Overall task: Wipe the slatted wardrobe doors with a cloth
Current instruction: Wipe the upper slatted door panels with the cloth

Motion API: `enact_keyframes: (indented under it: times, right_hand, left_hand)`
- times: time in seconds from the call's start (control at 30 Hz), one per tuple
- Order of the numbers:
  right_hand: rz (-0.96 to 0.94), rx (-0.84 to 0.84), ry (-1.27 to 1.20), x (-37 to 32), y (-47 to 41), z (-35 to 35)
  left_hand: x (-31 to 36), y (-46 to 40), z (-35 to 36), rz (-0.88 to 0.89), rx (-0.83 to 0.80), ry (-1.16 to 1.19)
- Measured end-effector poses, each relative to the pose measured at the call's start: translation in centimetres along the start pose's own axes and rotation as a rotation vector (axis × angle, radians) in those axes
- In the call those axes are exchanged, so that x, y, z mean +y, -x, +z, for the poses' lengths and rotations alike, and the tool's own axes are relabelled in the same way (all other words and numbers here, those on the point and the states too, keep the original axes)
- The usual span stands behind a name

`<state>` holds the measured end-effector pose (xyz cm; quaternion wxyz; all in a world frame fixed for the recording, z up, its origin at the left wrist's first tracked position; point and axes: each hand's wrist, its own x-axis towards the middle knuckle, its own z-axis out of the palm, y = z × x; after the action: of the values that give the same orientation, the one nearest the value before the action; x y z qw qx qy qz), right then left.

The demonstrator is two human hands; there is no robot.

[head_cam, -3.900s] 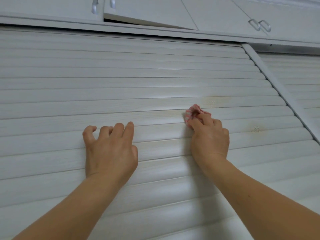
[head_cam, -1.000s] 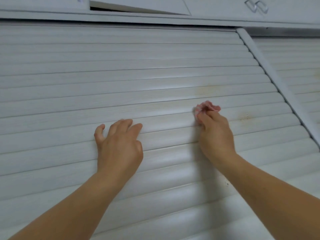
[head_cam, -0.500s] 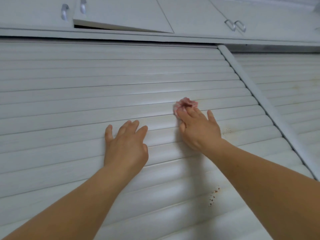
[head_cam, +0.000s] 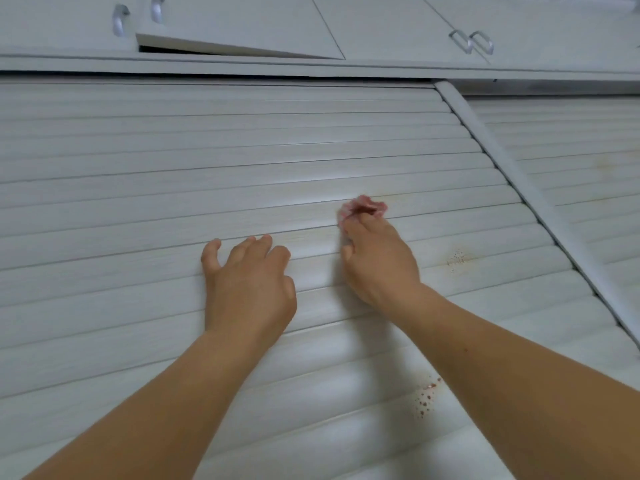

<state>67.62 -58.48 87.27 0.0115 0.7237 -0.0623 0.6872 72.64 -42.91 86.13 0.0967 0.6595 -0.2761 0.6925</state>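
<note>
Two bare hands up against one white slatted door (head_cam: pixel 173 188). A second slatted door (head_cam: pixel 571 161) shows at the right, past a slanting frame strip (head_cam: pixel 512 174).

Left hand (head_cam: pixel 247 285): fingers bent loosely, tips resting on a slat, holding nothing.

Right hand (head_cam: pixel 379 261): fingers curled round one small pink cloth (head_cam: pixel 363 206), bunched into a wad and pressed to a slat just right of centre; the cloth sticks out above the fingertips.

Marks on the near door, two patches: brownish specks (head_cam: pixel 456 259) right of the right hand, red spots (head_cam: pixel 426 396) lower down beside the right forearm.

Above: upper cabinet doors with four metal handles counted, two (head_cam: pixel 138 15) far left, two (head_cam: pixel 471 41) far right. One cabinet door (head_cam: pixel 239 32) stands slightly ajar.
</note>
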Motion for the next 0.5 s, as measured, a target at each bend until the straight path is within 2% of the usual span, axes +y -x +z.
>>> enact_keyframes:
  times: [0.2,0.33,0.5]
  right_hand:
    - [-0.241,-0.083,-0.088,-3.4,-0.7,1.1]
    - [-0.255,-0.193,0.047,-2.9,-1.1,0.9]
    - [-0.213,-0.184,0.113,-2.2,-2.2,0.1]
  left_hand:
    - [0.5,-0.9,0.7,-0.028,0.125,-0.07]
    - [1.2,-1.2,0.3,-0.041,0.149,-0.064]
    - [1.4,-1.4,0.3,-0.052,0.135,-0.196]
